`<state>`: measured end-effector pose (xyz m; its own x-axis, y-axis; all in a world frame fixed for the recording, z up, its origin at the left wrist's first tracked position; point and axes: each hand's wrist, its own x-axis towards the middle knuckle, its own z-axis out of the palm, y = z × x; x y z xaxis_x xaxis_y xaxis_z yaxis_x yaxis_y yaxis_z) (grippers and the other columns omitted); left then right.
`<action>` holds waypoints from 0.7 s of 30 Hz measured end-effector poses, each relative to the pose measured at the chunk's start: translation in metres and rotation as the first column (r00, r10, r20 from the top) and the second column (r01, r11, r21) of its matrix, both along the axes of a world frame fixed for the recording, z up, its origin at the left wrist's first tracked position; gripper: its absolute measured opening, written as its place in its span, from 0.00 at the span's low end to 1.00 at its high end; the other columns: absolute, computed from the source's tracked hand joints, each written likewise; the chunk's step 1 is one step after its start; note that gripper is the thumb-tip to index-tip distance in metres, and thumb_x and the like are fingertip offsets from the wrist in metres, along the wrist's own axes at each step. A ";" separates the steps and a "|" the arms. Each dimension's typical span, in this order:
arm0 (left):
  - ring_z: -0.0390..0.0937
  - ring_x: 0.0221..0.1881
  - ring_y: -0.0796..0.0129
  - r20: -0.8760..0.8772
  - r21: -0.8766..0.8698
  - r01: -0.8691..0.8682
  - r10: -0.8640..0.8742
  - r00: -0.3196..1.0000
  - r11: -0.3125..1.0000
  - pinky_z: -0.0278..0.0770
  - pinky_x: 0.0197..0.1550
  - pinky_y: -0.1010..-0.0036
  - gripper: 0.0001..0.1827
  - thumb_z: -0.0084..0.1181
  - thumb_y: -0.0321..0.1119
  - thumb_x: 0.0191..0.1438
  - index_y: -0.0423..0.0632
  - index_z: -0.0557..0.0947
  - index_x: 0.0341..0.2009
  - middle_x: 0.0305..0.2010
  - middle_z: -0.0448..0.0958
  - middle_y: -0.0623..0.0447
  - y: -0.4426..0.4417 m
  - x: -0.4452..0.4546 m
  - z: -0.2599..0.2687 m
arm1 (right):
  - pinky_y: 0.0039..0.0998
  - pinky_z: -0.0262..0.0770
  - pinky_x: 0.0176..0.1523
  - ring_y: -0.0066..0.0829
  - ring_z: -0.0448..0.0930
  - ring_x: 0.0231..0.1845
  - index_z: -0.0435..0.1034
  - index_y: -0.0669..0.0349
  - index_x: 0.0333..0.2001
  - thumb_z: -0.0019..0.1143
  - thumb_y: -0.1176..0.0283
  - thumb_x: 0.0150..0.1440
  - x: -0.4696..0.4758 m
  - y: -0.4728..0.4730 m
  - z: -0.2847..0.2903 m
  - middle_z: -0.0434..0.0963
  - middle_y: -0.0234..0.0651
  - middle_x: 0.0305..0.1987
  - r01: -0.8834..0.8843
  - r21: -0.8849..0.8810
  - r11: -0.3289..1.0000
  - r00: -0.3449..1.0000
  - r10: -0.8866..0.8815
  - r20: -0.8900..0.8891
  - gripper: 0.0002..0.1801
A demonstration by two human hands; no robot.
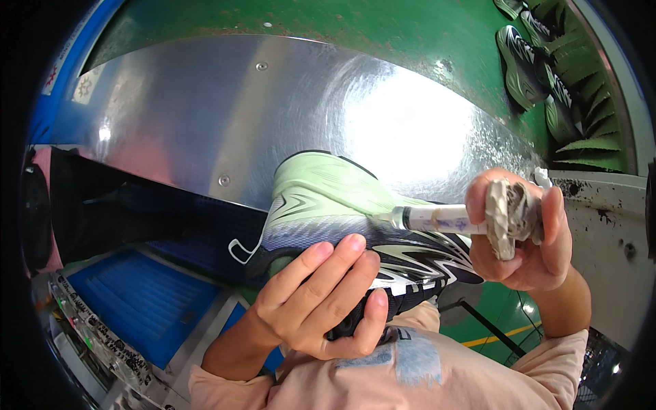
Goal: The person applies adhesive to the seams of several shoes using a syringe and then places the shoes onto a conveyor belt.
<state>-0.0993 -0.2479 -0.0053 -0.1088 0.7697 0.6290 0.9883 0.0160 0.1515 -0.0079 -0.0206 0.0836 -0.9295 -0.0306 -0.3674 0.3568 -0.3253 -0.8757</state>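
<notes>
A running shoe with a pale green sole and a grey, black and white upper lies on its side before me, sole towards the metal plate. My left hand grips it around the collar and laces, near the heel loop. In my right hand is a plastic syringe, its plunger end wrapped in lumpy, greyish material. The syringe tip points left and meets the shoe, or nearly so, where the sole joins the upper. Whether it touches I cannot tell. The palm side of my left hand is hidden.
A shiny metal plate with screws spans the area beyond the shoe. Behind it runs a green surface. Several similar shoes stand at the upper right beside green bristle-like flaps. A blue panel lies at lower left.
</notes>
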 end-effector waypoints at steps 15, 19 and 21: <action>0.79 0.47 0.59 -0.003 -0.026 -0.087 0.087 0.996 0.996 0.70 0.54 0.65 0.08 0.41 0.36 0.62 0.57 0.67 0.46 0.45 0.79 0.52 -0.019 0.013 -0.010 | 0.14 0.53 0.19 0.12 0.62 0.15 0.59 0.77 0.42 0.36 0.33 0.55 0.085 0.012 0.003 0.65 0.30 0.21 0.177 0.004 0.984 0.984 -0.177 -0.018 0.46; 0.79 0.47 0.56 -0.025 -0.040 -0.095 0.094 0.995 0.995 0.72 0.54 0.63 0.09 0.44 0.34 0.61 0.56 0.66 0.46 0.45 0.78 0.50 -0.019 0.013 -0.011 | 0.14 0.49 0.17 0.10 0.58 0.13 0.59 0.75 0.43 0.34 0.33 0.56 0.110 0.013 -0.006 0.63 0.26 0.18 0.242 -0.037 0.970 0.962 -0.245 -0.119 0.45; 0.79 0.46 0.53 -0.040 -0.039 -0.096 0.094 0.995 0.995 0.72 0.54 0.60 0.09 0.45 0.33 0.60 0.55 0.65 0.45 0.45 0.78 0.47 -0.017 0.014 -0.011 | 0.14 0.49 0.16 0.10 0.57 0.13 0.59 0.74 0.44 0.33 0.33 0.57 0.122 0.013 -0.009 0.63 0.25 0.18 0.277 -0.043 0.960 0.948 -0.280 -0.152 0.44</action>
